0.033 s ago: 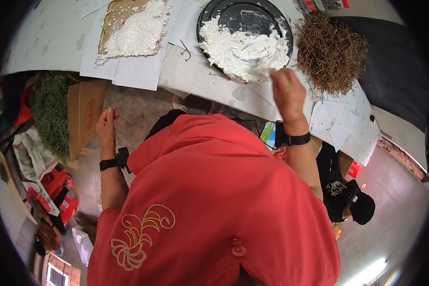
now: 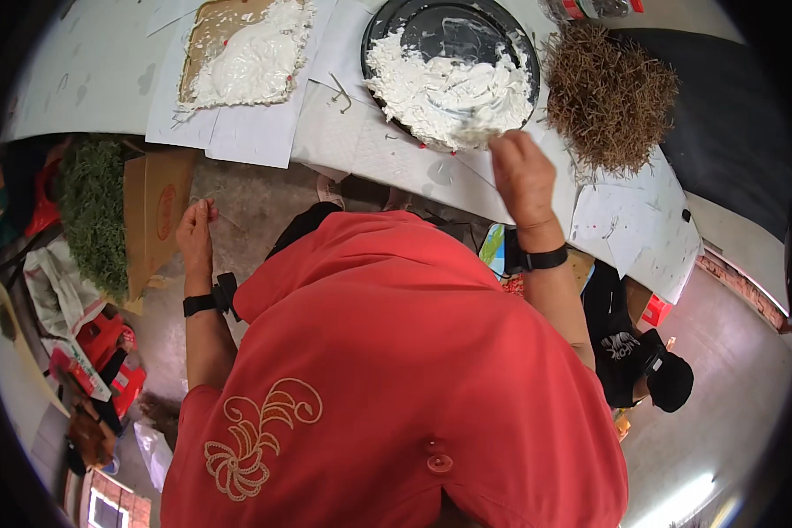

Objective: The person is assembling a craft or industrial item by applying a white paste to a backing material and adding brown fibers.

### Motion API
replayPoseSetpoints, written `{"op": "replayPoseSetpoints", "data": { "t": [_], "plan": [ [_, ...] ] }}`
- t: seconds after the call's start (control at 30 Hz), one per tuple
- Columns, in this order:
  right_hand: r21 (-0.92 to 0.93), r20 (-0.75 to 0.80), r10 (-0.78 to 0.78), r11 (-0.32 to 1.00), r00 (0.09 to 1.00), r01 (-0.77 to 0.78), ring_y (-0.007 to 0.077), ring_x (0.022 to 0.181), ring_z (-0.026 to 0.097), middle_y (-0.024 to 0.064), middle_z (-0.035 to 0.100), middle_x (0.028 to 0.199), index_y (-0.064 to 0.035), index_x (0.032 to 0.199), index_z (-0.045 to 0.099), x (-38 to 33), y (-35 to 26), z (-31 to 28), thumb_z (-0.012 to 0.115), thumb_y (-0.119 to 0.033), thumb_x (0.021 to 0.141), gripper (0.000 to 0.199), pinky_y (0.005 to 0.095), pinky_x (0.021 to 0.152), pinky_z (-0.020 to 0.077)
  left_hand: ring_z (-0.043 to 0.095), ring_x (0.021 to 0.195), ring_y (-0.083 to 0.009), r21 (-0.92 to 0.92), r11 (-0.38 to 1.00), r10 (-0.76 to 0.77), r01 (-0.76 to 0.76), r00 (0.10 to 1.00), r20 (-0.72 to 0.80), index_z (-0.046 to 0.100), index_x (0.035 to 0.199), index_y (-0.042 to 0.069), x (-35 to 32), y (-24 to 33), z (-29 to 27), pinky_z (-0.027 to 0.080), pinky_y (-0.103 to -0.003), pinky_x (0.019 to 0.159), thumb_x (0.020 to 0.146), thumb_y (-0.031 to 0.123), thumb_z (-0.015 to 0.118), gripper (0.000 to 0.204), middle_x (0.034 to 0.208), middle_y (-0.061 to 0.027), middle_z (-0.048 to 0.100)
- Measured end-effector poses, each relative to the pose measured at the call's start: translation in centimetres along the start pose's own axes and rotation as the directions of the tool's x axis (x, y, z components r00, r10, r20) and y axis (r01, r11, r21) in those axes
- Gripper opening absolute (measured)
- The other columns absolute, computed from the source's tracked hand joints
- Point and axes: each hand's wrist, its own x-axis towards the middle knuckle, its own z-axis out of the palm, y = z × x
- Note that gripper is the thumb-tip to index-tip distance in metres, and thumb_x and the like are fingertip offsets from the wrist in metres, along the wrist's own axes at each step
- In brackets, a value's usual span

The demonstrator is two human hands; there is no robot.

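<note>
Our right hand (image 2: 521, 176) is pinched closed on a blurred pale item (image 2: 477, 138), too smeared for us to ID. Item is at that grip's 10 o'clock, over the white paste (image 2: 440, 101) on the round black tray (image 2: 446, 37). Brown twig pile (image 2: 612, 101) at its 2. Our left hand (image 2: 195, 233) pinches a small pink-red bit (image 2: 214, 212), cardboard box (image 2: 157, 220) at 9

round black tray (image 2: 444, 37), flat on pale table (image 2: 339, 141), by its near edge. white paste (image 2: 414, 84) in it: thick, lumpy, smeared mostly across nearer half.
</note>
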Motion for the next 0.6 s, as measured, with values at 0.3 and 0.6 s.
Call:
{"op": "replayPoseSetpoints", "data": {
  "t": [0.3, 0.6],
  "plan": [
    [-0.020, 0.128, -0.117, 0.993, 0.985, 0.121, 0.0248, 0.065, 0.060, 0.0058, 0.060, 0.082, -0.0093, 0.083, 0.059, -2.7, -2.6, 1.8, 0.067, -0.002, 0.072, 0.016, 0.0323, 0.054, 0.0499, 0.058, 0.079, -0.0093, 0.019, 1.000, 0.006, -0.008, 0.995, 0.098, 0.066, 0.102, 0.000, 2.4, -0.8, -0.1, 0.046, -0.024, 0.076, 0.096, 0.029, 0.055, 0.031, 0.088, -0.0031, 0.064],
    [0.428, -0.179, 0.444, 0.839, 0.878, -0.337, 0.0134, 0.059, 0.056, 0.0049, 0.061, 0.081, -0.0042, 0.083, 0.059, -2.0, -2.6, 0.3, 0.069, -0.002, 0.079, 0.011, 0.0260, 0.050, 0.0457, 0.058, 0.079, -0.0095, 0.048, 0.999, 0.019, -0.026, 0.990, 0.142, 0.065, 0.101, -0.001, 3.3, -0.6, -0.1, 0.046, -0.024, 0.075, 0.096, 0.028, 0.054, 0.032, 0.087, -0.0039, 0.064]
  ]
}}
